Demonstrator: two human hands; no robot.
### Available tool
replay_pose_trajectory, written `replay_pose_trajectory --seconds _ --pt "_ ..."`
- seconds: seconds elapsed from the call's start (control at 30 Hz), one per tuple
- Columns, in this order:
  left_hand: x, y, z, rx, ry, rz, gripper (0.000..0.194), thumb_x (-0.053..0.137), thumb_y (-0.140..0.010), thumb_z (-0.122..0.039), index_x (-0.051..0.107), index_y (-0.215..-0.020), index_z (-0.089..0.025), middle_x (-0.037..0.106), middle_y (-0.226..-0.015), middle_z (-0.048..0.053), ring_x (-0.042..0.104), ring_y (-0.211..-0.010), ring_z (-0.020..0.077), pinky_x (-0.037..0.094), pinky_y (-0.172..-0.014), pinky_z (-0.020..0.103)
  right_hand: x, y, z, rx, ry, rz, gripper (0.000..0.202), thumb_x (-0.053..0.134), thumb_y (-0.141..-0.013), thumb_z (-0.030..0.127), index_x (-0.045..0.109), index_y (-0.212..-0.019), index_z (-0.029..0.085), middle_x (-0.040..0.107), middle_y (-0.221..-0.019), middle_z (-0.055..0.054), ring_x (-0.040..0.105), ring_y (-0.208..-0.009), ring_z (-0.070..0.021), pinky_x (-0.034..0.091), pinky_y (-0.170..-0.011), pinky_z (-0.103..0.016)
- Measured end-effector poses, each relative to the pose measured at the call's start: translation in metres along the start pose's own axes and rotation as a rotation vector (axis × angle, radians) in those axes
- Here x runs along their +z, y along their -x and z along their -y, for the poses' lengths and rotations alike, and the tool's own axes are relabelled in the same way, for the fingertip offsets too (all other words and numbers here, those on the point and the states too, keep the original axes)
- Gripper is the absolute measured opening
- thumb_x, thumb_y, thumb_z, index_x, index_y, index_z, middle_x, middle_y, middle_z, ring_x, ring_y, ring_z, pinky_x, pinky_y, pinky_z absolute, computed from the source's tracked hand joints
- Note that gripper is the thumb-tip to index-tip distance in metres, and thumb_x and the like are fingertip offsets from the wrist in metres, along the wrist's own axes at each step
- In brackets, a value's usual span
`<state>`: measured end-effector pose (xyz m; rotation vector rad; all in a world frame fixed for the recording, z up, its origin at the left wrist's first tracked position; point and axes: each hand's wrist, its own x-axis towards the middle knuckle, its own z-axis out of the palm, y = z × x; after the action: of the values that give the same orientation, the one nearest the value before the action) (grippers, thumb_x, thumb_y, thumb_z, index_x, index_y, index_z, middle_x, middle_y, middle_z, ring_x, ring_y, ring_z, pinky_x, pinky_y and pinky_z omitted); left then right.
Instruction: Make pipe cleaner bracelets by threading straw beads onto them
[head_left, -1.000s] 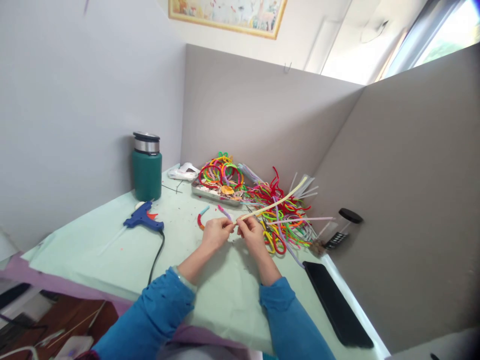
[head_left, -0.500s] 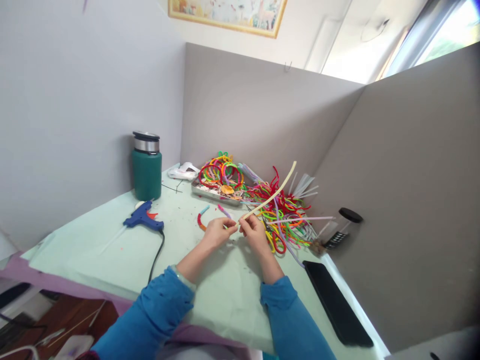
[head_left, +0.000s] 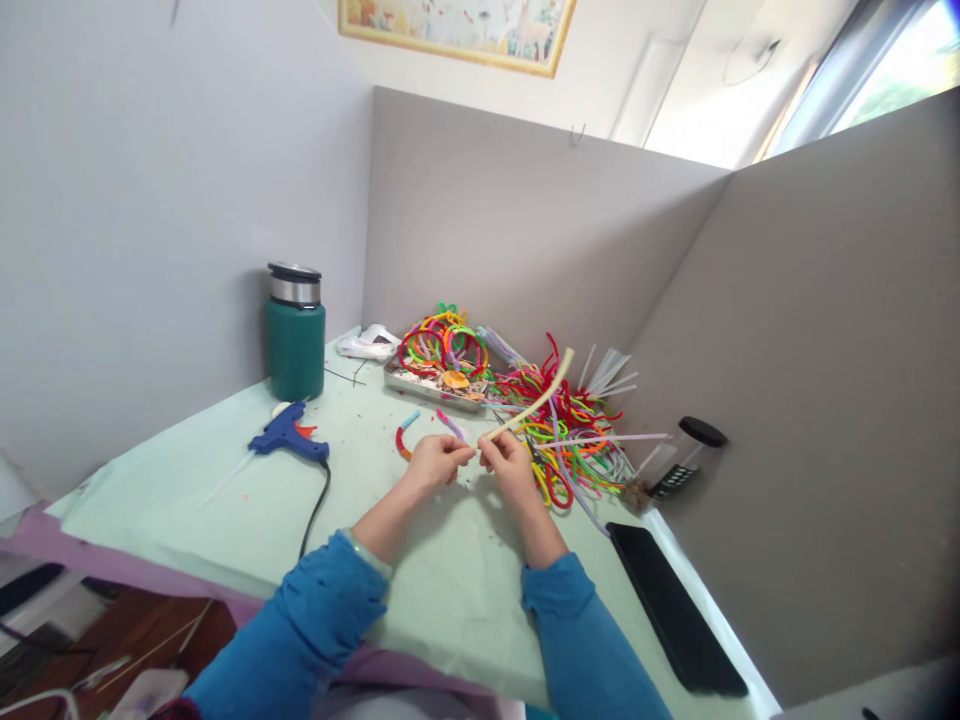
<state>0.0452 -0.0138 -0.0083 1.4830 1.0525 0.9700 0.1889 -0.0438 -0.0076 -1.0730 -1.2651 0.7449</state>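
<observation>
A pale yellow pipe cleaner (head_left: 541, 401) runs up and to the right from between my fingertips. My left hand (head_left: 436, 465) pinches its lower end. Close beside it, my right hand (head_left: 509, 463) pinches the same strip, leaving a short gap between the two hands. Just behind my left hand lies a bent red and orange pipe cleaner (head_left: 402, 440) with a light blue tip. A pink and purple piece (head_left: 449, 423) rests next to it, partly hidden by the hand. To the right of my right hand spreads a tangled heap of coloured pipe cleaners (head_left: 559, 400).
A blue glue gun (head_left: 289, 434) with a black cord lies left, before a green bottle (head_left: 295, 345). Behind my hands stands a metal tray (head_left: 435, 396) of pipe-cleaner rings and scraps. At right are a clear jar with a black lid (head_left: 684, 455) and a black phone-like slab (head_left: 675, 610).
The free end of the yellow pipe cleaner has come lower and further left, and less of it sticks out past my right hand. Both hands stay nearly in place.
</observation>
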Motion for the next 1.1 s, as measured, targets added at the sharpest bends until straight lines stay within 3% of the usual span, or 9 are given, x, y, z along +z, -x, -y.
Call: replay_pose_trajectory --seconds 0.33,0.53,0.67,0.9,1.1 --pt "0.002 0.003 -0.005 -0.109 0.574 -0.098 0.033 0.080 -0.060 -0.037 0.058 -0.064 -0.013 0.051 -0.049 -0.004 0.040 -0.038 0.0039 0.031 -0.042 0.019 0.019 0.005 -0.004 -0.067 -0.092 -0.028 0.023 0.069 -0.076 0.040 0.060 -0.076 0.019 0.051 -0.056 0.004 0.044 -0.051 -0.0108 0.035 -0.050 -0.024" --pt "0.001 0.005 -0.011 -0.184 0.760 -0.042 0.024 0.079 -0.062 -0.025 0.060 -0.065 -0.012 0.046 -0.046 -0.006 0.036 -0.038 0.0032 0.026 -0.039 0.017 0.027 0.008 -0.005 -0.133 -0.033 -0.054 0.024 0.066 -0.078 0.042 0.059 -0.078 0.019 0.053 -0.062 0.003 0.046 -0.054 -0.0114 0.038 -0.052 -0.024" --pt "-0.001 0.005 -0.011 -0.191 0.576 -0.069 0.023 0.079 -0.063 -0.026 0.066 -0.074 -0.011 0.059 -0.060 -0.001 0.041 -0.040 0.0040 0.029 -0.040 0.019 0.017 0.004 -0.009 -0.099 0.066 -0.059 0.024 0.064 -0.079 0.042 0.058 -0.077 0.018 0.053 -0.059 0.004 0.048 -0.053 -0.0122 0.039 -0.052 -0.024" --pt "-0.006 -0.005 0.001 0.002 0.021 -0.143 0.019 0.065 -0.073 -0.031 0.073 -0.076 -0.014 0.058 -0.054 -0.002 0.043 -0.041 0.0081 0.032 -0.046 0.023 -0.001 0.000 -0.009 -0.069 0.241 0.026 0.021 0.060 -0.081 0.038 0.058 -0.075 0.018 0.050 -0.057 0.004 0.047 -0.053 -0.0126 0.037 -0.052 -0.024" --pt "-0.006 -0.002 0.000 0.077 -0.249 -0.091 0.018 0.064 -0.072 -0.029 0.075 -0.076 -0.016 0.064 -0.058 0.002 0.055 -0.055 0.0143 0.036 -0.056 0.025 -0.007 -0.001 -0.009 -0.065 0.291 0.147 0.019 0.059 -0.081 0.035 0.058 -0.073 0.019 0.052 -0.062 0.002 0.050 -0.056 -0.0136 0.039 -0.054 -0.024"
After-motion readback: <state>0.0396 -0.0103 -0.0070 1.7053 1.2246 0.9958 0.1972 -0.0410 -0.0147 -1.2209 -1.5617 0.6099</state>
